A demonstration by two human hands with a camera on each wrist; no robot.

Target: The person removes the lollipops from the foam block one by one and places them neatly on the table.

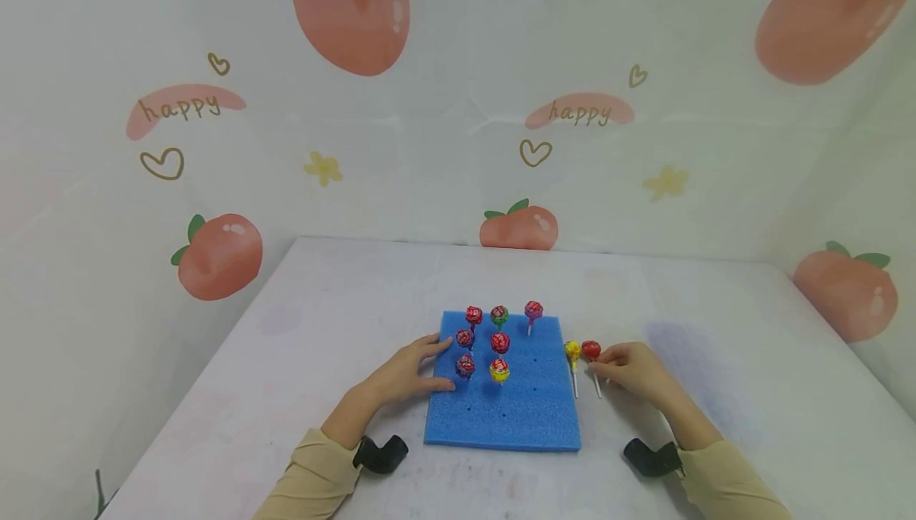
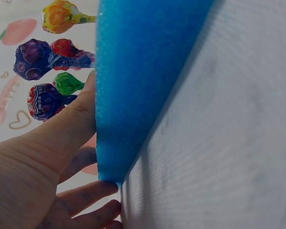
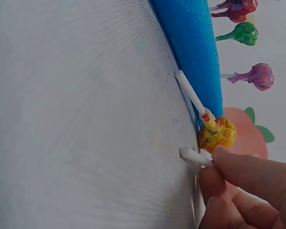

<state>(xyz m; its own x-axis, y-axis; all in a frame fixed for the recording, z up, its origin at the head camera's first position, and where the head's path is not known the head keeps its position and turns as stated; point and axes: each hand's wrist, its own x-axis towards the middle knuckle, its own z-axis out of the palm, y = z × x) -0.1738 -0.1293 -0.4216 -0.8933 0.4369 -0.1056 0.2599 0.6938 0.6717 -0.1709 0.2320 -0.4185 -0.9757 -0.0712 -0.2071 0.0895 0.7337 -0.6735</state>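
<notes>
A blue foam board point(image 1: 529, 422) lies on the table with several wrapped lollipops standing upright in it, among them a green one point(image 1: 499, 316) and a purple-pink one point(image 1: 533, 310). My left hand point(image 1: 402, 373) rests against the board's left edge, fingers spread and fairly straight, the thumb point(image 2: 76, 112) touching the foam. Right of the board, my right hand point(image 1: 630, 369) pinches a red lollipop point(image 1: 591, 349) between thumb and fingers; in the right wrist view its white stick point(image 3: 196, 156) pokes out while the head is hidden. Beside it lies a yellow lollipop point(image 3: 218, 134) on the table.
Small holes point(image 1: 534, 390) show in the front and right parts of the foam. A white cloth-like backdrop point(image 1: 429, 162) with printed fruit stands behind the table point(image 1: 343, 289). Black pieces point(image 1: 382, 454) sit at both wrists.
</notes>
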